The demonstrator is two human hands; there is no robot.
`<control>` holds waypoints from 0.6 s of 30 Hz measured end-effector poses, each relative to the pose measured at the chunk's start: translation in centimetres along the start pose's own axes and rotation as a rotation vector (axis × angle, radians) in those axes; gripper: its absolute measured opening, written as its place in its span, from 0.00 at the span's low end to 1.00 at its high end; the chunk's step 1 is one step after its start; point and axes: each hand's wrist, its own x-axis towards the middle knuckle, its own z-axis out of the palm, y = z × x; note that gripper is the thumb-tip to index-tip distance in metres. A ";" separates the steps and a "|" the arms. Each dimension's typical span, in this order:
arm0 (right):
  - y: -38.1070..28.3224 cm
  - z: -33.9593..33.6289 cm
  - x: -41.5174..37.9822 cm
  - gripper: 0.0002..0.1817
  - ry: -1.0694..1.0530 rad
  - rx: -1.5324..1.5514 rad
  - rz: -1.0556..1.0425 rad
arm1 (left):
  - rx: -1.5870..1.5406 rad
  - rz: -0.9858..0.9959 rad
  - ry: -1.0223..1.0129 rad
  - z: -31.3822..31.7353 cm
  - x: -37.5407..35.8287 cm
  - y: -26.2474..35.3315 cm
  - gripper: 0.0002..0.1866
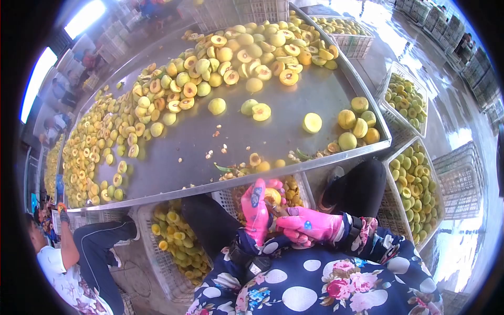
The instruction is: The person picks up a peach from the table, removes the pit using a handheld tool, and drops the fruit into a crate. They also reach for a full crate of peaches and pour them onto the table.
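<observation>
My left hand (pixel 255 211), in a pink glove, is closed around a yellow peach half (pixel 272 196), its cut face toward me. Close beside it on the right, my right hand (pixel 310 224) in a matching glove has its fingers curled. A small brownish end shows at those fingertips, but I cannot make out what they grip. Both hands are over a white crate (pixel 226 198) between my knees, with peach pieces (pixel 293 191) inside.
A metal table (pixel 194 142) with a raised rim carries many peach halves (pixel 231 76) and some loose pits. Crates of peaches (pixel 415 181) stand to the right; another crate (pixel 152 252) is at left. A co-worker (pixel 68 257) sits at far left.
</observation>
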 end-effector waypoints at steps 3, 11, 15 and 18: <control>-0.1 0.3 0.0 0.23 0.025 0.115 0.078 | -0.128 -0.028 -0.042 -0.2 -0.1 -0.6 0.18; -0.5 0.5 0.8 0.13 -0.103 0.097 0.040 | -0.202 -0.052 0.154 0.1 -1.6 1.9 0.17; -1.2 0.9 2.3 0.12 -0.222 0.035 0.043 | -0.122 0.075 0.275 0.0 -2.9 4.0 0.18; -1.4 0.9 3.2 0.12 -0.285 0.043 0.055 | -0.150 0.095 0.291 -0.7 -3.3 4.6 0.19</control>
